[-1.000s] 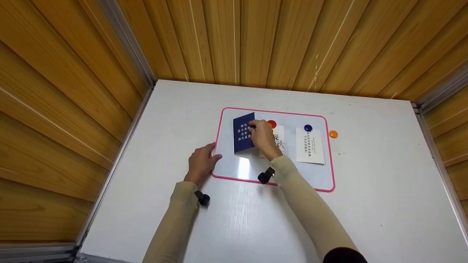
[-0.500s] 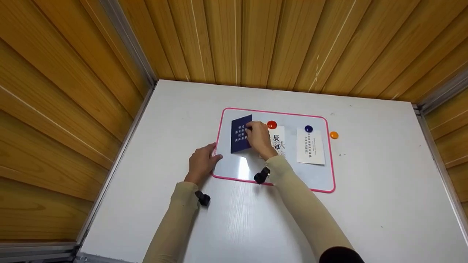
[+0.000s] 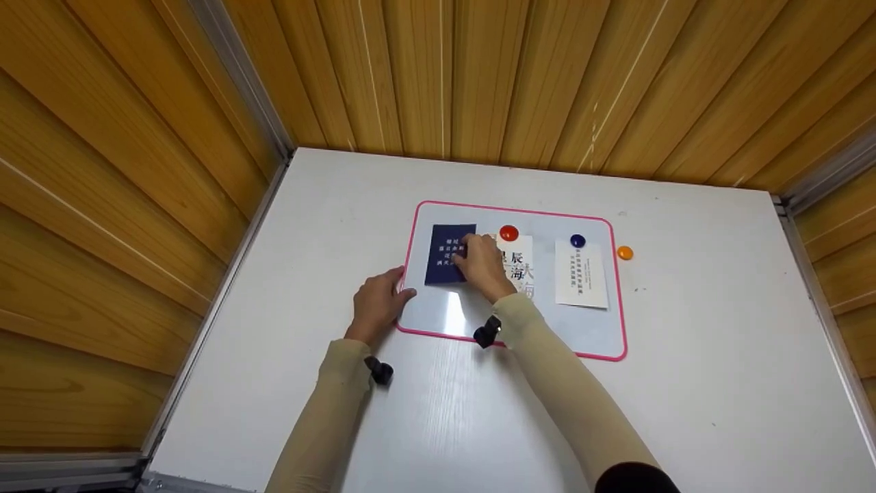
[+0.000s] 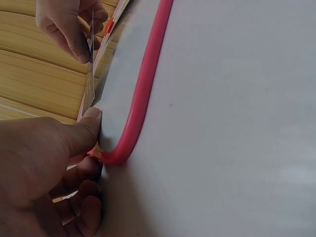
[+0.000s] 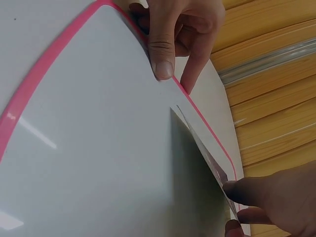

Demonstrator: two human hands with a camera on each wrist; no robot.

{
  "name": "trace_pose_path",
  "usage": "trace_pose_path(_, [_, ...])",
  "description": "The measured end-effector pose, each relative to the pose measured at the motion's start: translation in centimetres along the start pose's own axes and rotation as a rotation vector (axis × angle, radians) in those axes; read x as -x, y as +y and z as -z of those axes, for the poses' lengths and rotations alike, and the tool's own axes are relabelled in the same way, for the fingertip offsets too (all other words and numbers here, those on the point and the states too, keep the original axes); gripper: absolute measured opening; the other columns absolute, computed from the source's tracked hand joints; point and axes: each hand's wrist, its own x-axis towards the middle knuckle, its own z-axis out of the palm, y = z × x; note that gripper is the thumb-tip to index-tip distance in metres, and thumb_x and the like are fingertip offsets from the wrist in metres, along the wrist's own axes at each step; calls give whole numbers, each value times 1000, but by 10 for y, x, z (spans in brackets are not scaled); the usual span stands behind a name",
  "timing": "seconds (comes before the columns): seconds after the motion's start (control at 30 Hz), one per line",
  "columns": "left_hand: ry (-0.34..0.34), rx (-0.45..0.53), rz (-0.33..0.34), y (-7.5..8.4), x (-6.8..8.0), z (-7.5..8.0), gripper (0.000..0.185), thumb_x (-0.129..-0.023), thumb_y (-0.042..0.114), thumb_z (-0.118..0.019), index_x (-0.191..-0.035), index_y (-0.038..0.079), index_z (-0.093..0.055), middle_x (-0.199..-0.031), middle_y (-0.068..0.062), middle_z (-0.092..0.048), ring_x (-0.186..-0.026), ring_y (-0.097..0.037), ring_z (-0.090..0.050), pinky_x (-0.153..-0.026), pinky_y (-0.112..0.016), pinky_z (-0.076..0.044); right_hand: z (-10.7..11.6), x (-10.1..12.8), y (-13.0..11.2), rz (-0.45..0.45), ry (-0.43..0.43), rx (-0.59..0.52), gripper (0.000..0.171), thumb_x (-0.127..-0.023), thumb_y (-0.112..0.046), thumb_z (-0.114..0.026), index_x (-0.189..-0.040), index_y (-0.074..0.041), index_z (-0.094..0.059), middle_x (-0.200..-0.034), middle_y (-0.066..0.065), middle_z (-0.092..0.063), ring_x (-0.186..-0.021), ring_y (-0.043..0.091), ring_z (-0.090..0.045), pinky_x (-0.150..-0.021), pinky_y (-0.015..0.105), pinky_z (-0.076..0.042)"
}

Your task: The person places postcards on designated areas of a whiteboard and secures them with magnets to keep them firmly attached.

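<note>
In the head view, my right hand (image 3: 484,267) pinches the right edge of a dark blue card (image 3: 443,270) with white lettering. The right wrist view shows that card (image 5: 210,158) edge-on, tilted over the board between thumb and fingers. My left hand (image 3: 373,307) grips the left edge of a pink-framed whiteboard (image 3: 588,332); its thumb lies over the frame in the left wrist view. Just right of my right hand, a red round magnet (image 3: 508,233) sits at the top of a white card (image 3: 521,250) with large characters, partly covered by the hand.
Further right on the board, a dark blue magnet (image 3: 577,240) sits at the top of another white card (image 3: 582,281). An orange magnet (image 3: 625,253) lies just off the board's right edge on the white table (image 3: 712,329). Wood-panelled walls (image 3: 479,82) stand behind and at the sides.
The dark blue card has shifted slightly left, and its raised right side has come down nearer the board. My right hand moved left with it, uncovering more of the white card. The left hand stays put.
</note>
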Motion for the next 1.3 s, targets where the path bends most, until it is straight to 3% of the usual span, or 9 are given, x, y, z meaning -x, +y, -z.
trace_pose_path(0.1, [-1, 0, -2, 0, 0, 0, 52, -94, 26, -77, -142, 13, -63, -123, -8, -73, -104, -24, -67, -94, -48, -52, -3, 3, -1, -18, -10, -4, 38, -93, -15, -76, -124, 6, -66, -114, 23, -64, -108, 36, -59, -95, 49, -47])
trace_pose_path(0.33, [4, -32, -4, -1, -1, -1, 55, -94, 28, -77, -143, 11, -61, -123, -8, -73, -104, -23, -68, -95, -47, -52, -8, 7, -1, 4, 16, 47, 27, -93, -15, -75, -110, 4, -65, -104, 22, -60, -97, 37, -61, -84, 50, -51])
trace_pose_path(0.77, [-3, -32, -17, -1, -2, 0, 54, -95, 27, -75, -144, 12, -61, -124, -8, -73, -102, -23, -68, -95, -47, -53, -11, 14, -7, 33, 33, 154, 28, -94, -15, -73, -112, 5, -64, -109, 27, -58, -87, 42, -65, -75, 52, -55])
trace_pose_path(1.3, [6, -11, -7, 1, 1, -1, 55, -94, 27, -77, -144, 11, -61, -120, -8, -74, -95, -23, -66, -92, -46, -53, -17, 17, -9, 5, 67, 228, 31, -93, -17, -73, -114, 4, -66, -110, 28, -58, -87, 45, -66, -70, 55, -56])
